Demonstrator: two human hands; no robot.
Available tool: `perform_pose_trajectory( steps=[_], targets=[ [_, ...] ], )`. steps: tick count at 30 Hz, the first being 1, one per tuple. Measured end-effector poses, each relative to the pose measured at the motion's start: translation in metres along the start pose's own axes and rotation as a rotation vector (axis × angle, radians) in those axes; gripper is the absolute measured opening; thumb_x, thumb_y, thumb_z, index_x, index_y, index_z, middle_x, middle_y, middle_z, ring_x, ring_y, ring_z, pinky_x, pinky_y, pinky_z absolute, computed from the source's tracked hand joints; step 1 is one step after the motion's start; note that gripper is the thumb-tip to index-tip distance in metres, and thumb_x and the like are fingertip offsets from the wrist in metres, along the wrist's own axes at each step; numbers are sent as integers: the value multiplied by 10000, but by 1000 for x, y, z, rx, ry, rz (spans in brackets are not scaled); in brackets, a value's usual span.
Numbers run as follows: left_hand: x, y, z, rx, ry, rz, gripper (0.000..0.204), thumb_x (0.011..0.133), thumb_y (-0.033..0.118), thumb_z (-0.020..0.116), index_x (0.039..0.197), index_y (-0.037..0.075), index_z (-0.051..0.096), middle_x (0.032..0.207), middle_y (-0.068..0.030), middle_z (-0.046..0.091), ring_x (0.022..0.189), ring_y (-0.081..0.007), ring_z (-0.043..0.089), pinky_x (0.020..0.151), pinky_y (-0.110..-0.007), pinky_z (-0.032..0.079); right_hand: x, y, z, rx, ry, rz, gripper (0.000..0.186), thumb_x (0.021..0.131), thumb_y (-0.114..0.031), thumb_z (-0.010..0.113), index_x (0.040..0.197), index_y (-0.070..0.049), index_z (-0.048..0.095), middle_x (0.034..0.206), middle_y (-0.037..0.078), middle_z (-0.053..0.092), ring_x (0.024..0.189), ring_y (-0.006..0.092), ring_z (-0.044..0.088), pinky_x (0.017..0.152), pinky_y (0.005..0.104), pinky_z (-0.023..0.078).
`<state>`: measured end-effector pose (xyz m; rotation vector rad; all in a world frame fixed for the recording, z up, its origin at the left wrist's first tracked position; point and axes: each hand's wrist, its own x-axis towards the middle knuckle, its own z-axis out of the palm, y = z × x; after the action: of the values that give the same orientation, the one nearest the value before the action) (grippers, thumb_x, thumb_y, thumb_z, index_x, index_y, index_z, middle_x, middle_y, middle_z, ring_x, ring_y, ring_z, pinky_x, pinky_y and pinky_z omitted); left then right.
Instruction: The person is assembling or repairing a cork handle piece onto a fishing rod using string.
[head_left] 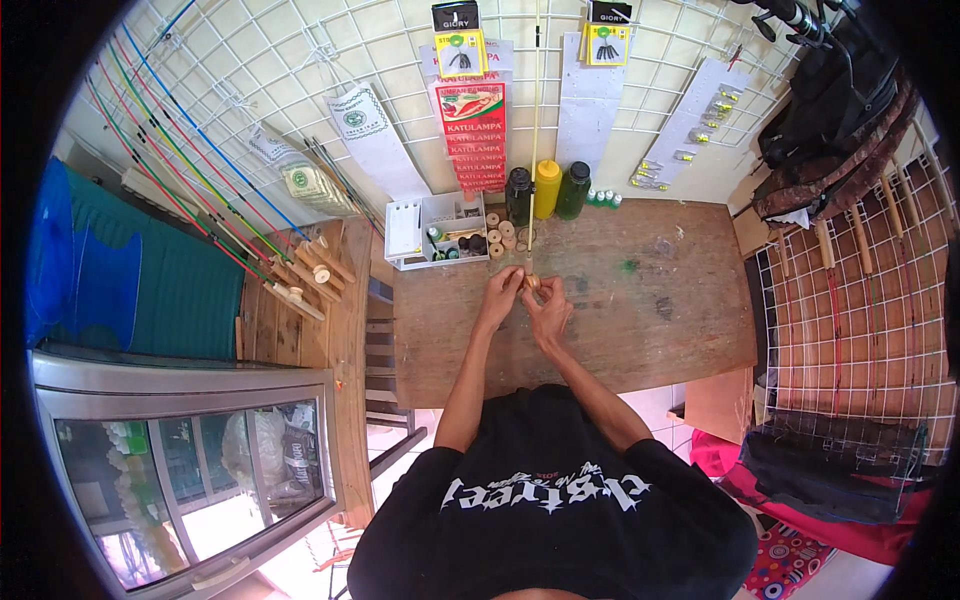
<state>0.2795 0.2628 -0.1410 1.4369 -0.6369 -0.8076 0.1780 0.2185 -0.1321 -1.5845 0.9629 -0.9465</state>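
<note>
My left hand (503, 287) and my right hand (548, 303) meet over the near middle of the wooden table (640, 330), fingertips almost touching. Between the fingers of my right hand sits a small, round, tan-brown piece (531, 283), which looks like wood. My left hand is closed in a pinch beside it; what it grips is too small to make out. Just beyond my fingertips, a thin pale-yellow rod (534, 210) runs away toward the wall grid. Whether it touches the brown piece cannot be seen.
A white organizer box (440, 232) and several wooden spools (496, 236) stand beyond my left hand. Dark bottles and a yellow squeeze bottle (546, 190) line the back. Handline rods (300, 280) lie at left; a glass-fronted cabinet (190, 378) is nearer. Bags (830, 150) hang at right.
</note>
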Motion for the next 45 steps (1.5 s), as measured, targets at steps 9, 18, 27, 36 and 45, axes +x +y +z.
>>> perform_pose_trajectory(
  steps=[9,18,27,36,45],
  targets=[
    [4,-2,-1,40,25,-22,266,936,206,535,1022,-35,608,824,-18,610,769,-77,554,687,-219,456,1,2,1,-21,4,5,280,792,-76,678,958,24,476,896,182,661,906,237,658,802,334,514],
    [5,-3,1,-149,126,-59,273,899,54,548,1156,-36,531,1106,-145,606,871,-134,613,738,-241,520,4,-6,2,-177,-35,-13,301,784,-92,678,1056,19,615,921,231,655,891,299,663,712,364,510],
    [10,-5,0,157,237,-52,140,835,13,614,964,-29,650,846,-126,679,714,-136,646,584,-248,530,5,-6,6,-242,-52,22,317,771,-129,696,1055,-1,635,907,210,665,899,278,665,752,350,513],
    [-11,-3,5,107,237,77,101,828,57,640,875,-17,590,990,-95,569,848,-154,609,729,-262,510,9,5,6,-268,-45,0,300,769,-116,693,1033,12,630,901,211,661,912,300,656,736,357,514],
    [-22,-3,10,119,159,254,145,819,77,663,881,-10,565,931,-85,552,918,-168,600,787,-281,497,4,1,6,-329,-93,13,321,771,-37,655,1088,-8,614,933,225,651,929,306,647,748,363,522]
  ],
)
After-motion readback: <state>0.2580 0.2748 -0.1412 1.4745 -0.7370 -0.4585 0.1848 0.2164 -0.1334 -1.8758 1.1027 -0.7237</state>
